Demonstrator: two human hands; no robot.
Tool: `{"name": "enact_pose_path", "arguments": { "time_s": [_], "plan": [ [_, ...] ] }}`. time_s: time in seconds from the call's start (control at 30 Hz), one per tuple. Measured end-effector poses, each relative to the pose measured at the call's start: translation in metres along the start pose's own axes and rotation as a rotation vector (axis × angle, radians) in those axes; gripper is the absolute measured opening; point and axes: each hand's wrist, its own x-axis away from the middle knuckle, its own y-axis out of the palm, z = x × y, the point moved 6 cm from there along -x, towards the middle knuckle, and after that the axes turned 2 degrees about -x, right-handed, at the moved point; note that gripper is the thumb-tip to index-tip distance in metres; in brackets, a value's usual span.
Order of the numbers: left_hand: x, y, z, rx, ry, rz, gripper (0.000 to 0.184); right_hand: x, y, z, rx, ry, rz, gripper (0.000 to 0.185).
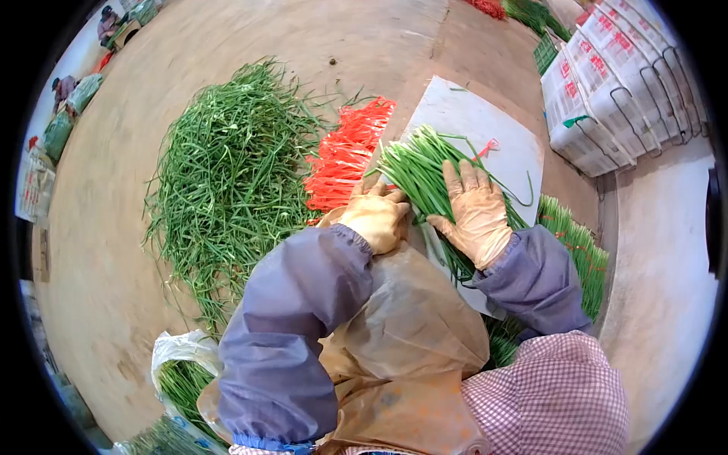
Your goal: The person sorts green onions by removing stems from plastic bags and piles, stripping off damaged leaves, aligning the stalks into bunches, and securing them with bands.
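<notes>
A bunch of long green stems (425,171) lies on a pale board (523,152) in front of me, its light cut ends toward the upper left. My right hand (478,216), in a tan glove, rests on the bunch with its fingers spread. At the left edge of the bunch is my left hand (377,216), also gloved, with its fingers bent; whether they hold anything is hidden. Beside it lies a pile of red ties (349,155). One red tie (489,149) shows on the board past the stems.
A large heap of loose green stems (235,167) covers the floor at left. Tied bunches (576,250) lie at right, below stacked white crates (599,91). An open bag of greens (186,387) stands at lower left. Two people sit far off at upper left.
</notes>
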Motion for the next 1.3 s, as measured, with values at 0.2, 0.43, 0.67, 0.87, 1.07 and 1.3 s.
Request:
{"name": "enact_pose_path", "arguments": {
  "time_s": [0.2,0.43,0.67,0.87,1.07,1.3],
  "plan": [
    [0.045,-0.024,-0.015,0.252,-0.164,0.182,0.039,-0.003,0.077,-0.002,-0.066,-0.164,0.108,0.088],
    [0.291,-0.075,0.018,0.396,-0.35,0.674,0.044,-0.022,-0.001,-0.012,-0.034,-0.377,0.0,0.075],
    [0.57,-0.002,0.046,0.886,-1.089,1.146,0.029,-0.013,-0.104,-0.28,-0.685,-0.938,-0.171,0.049],
    [0.769,0.164,0.007,0.67,-1.728,1.518,0.025,0.1,-0.033,-0.554,-0.871,-1.295,-0.912,0.037],
    [0.821,0.152,-0.097,-0.068,-1.887,0.944,0.067,0.237,0.045,-0.696,-0.826,-1.376,-1.304,0.038],
    [0.814,0.187,-0.163,-0.215,-2.032,0.543,0.095,0.253,0.145,-0.71,-0.862,-0.986,-1.572,0.035]
  ]
}}
